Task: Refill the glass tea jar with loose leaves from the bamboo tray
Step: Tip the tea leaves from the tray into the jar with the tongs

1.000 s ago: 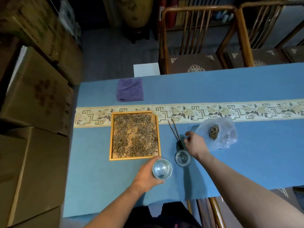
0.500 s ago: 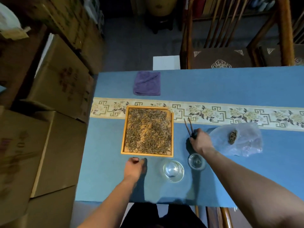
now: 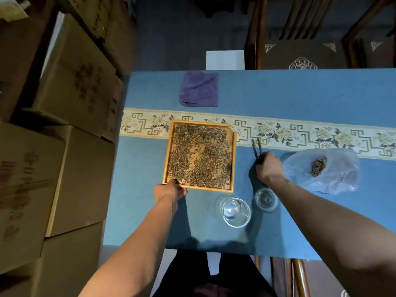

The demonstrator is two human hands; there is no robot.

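I see what looks like a tea shop's back room, stacked cardboard boxes (image 3: 70, 86) at left, blue-clothed table (image 3: 278, 93) with floral runner (image 3: 300, 133), carved wooden chairs (image 3: 300, 50) behind, lighting dim, box print unreadable.

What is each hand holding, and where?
Left hand grips the bamboo tray at its near left corner; right hand holds the dark tongs by their near end.

The right hand (image 3: 269, 168) covers the near end of the dark tongs (image 3: 256, 148) — how its fingers sit on them cannot be told. The left hand (image 3: 170, 189) hides the near left corner of the bamboo tray (image 3: 166, 159). The picture's edges cut off the cardboard boxes (image 3: 70, 86) and the wooden chairs (image 3: 300, 54).
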